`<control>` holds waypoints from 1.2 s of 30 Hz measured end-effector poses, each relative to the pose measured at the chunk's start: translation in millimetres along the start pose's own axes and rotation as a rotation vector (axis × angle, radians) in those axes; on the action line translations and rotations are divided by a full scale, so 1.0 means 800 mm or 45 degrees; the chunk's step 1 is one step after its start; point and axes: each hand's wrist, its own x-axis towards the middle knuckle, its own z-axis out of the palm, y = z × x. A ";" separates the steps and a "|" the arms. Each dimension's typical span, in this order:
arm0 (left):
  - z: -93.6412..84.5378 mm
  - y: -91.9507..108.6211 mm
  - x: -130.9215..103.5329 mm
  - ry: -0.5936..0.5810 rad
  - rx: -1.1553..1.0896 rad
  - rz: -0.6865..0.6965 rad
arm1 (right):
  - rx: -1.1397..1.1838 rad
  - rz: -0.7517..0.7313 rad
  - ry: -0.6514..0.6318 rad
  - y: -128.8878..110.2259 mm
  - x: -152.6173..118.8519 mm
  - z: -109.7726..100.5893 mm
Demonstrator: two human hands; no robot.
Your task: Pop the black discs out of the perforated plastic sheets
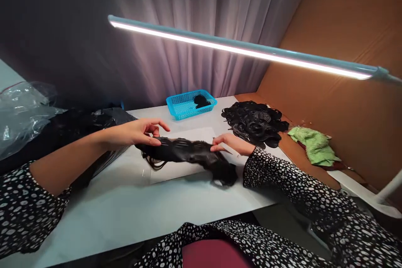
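Note:
A long strip of black hair [188,150] hangs between my two hands over the table, some loose strands falling from its left end. My left hand [143,132] has its thumb on the upper left end of the strip; the index finger is raised and partly stretched out. At the strip's right part, my right hand [234,144] pinches it between thumb and fingers. A thin white stick-like tool [230,149] also lies across the right fingers; its kind is unclear. Below the hair is a flat white board [176,171] on the white table [125,213].
A blue plastic basket [177,115] with a small black bundle stands at the back. Black hair pieces [254,121] are heaped at the right, near a green cloth [314,146]. Plastic bags [25,113] lie left. A lit tube lamp [238,48] spans above; its white base is far right.

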 end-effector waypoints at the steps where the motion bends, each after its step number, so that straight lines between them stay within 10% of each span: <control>1: -0.004 -0.008 0.002 0.004 0.083 -0.019 | -0.102 -0.037 0.092 -0.001 0.004 -0.007; 5: -0.013 -0.039 0.018 0.026 0.350 -0.088 | -0.425 -0.180 0.330 -0.004 0.030 -0.032; 12: -0.057 -0.072 0.060 0.658 0.552 0.131 | -0.762 -0.294 0.519 -0.013 0.081 -0.089; 19: -0.105 -0.046 0.055 1.108 0.791 0.380 | -0.812 -0.496 0.897 -0.057 0.109 -0.153; 23: -0.062 -0.057 0.020 1.005 0.859 0.480 | -0.745 -0.632 0.794 -0.047 0.071 -0.131; 27: 0.036 -0.127 -0.005 0.598 0.813 0.401 | -0.648 -0.529 0.423 0.002 0.006 -0.057; 30: 0.109 -0.176 -0.025 0.576 0.806 0.305 | -0.456 -0.387 0.260 0.039 -0.044 -0.007; 36: 0.150 -0.173 -0.018 0.776 0.624 0.352 | 0.212 -0.003 0.638 0.059 -0.079 0.003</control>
